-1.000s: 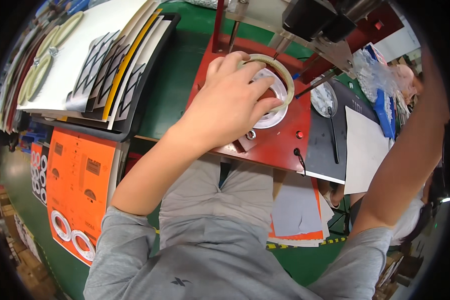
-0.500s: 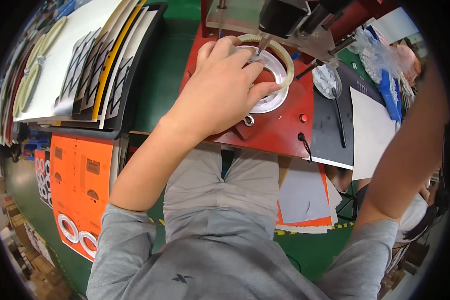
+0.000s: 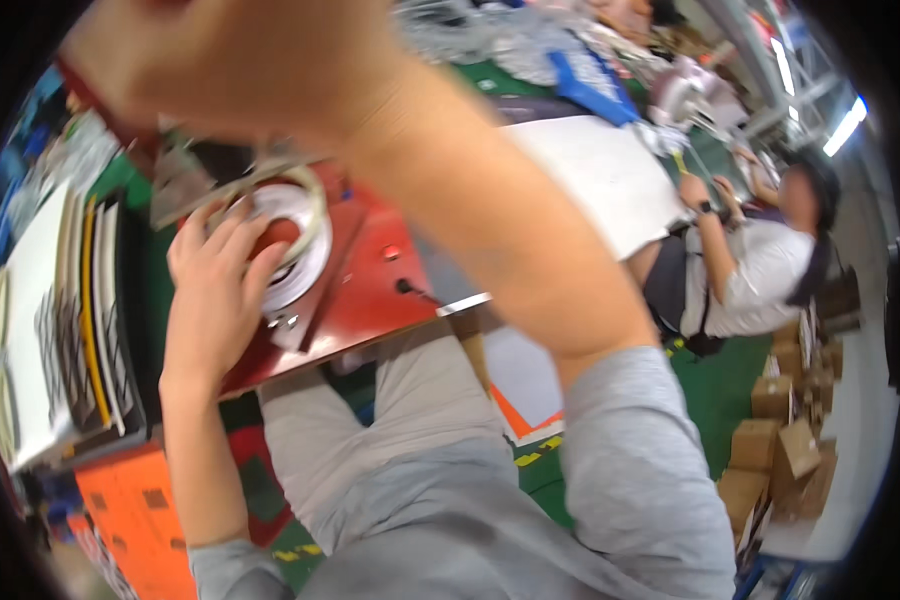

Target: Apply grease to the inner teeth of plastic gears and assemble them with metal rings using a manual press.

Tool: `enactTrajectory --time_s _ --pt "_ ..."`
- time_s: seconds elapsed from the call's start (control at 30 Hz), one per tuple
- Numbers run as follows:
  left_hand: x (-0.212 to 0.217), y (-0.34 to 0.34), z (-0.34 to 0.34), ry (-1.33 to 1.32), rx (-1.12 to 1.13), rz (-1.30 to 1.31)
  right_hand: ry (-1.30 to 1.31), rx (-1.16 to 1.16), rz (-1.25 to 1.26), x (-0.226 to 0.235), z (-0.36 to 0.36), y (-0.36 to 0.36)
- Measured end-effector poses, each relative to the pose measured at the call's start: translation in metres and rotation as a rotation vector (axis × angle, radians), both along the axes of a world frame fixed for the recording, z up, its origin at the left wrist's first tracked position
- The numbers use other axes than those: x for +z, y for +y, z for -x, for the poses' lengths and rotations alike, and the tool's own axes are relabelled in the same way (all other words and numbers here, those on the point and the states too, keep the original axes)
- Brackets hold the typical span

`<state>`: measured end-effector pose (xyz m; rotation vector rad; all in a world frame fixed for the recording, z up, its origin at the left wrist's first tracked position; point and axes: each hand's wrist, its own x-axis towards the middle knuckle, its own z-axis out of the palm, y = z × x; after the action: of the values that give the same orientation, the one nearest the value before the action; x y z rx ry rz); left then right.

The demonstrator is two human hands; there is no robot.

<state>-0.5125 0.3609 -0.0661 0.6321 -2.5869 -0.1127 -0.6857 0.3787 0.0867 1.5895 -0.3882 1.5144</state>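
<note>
Left hand: my left hand (image 3: 215, 300) lies flat on the red base plate (image 3: 360, 290), fingers spread and laid over the white ring (image 3: 305, 265) seated there.
Left grip: spread, not pinching; the fingertips (image 3: 270, 262) rest on the ring's inner part, pressing down on it rather than closing round it.
White ring: it sits on the red base plate near its far left corner, with a pale cream ring (image 3: 315, 195) around its outer edge; my fingers cover its near left side.
Right hand: my right hand (image 3: 240, 60) is raised high, close to the camera at the top of the view, blurred, the forearm crossing the picture diagonally.
Right grip: I cannot tell whether it is spread or closed on something; the fingers are out of view.
Red base plate: it lies on the green worktop (image 3: 160, 290), tilted in the view, with a small black knob (image 3: 403, 286) near its right edge.
To my left: a tray of stacked sheets (image 3: 60, 320), white, black and yellow, stands just beside the plate.
To my right: a white sheet (image 3: 600, 180) lies on the worktop; beyond it another person (image 3: 760, 270) in a white top sits, well apart from me.
Lower right: cardboard boxes (image 3: 780, 440) stand on the floor.
</note>
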Motion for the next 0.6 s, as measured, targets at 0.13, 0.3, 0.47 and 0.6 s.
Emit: enactTrajectory --time_s 0.13,0.3,0.47,0.6 --pt "0.006 0.007 0.002 -0.049 0.01 -0.084 -0.098 0.065 -0.162 -0.02 -0.005 0.022" --pt "-0.015 0.015 -0.051 0.302 0.036 -0.17 -0.224 0.076 -0.314 -0.062 -0.005 0.068" --pt "-0.07 0.01 -0.081 0.499 0.274 -0.484 -0.26 -0.451 -1.223 -0.167 0.036 0.163" --pt "-0.099 0.008 -0.093 0.585 0.298 -0.77 -0.101 -0.664 -1.479 -0.193 0.041 0.189"
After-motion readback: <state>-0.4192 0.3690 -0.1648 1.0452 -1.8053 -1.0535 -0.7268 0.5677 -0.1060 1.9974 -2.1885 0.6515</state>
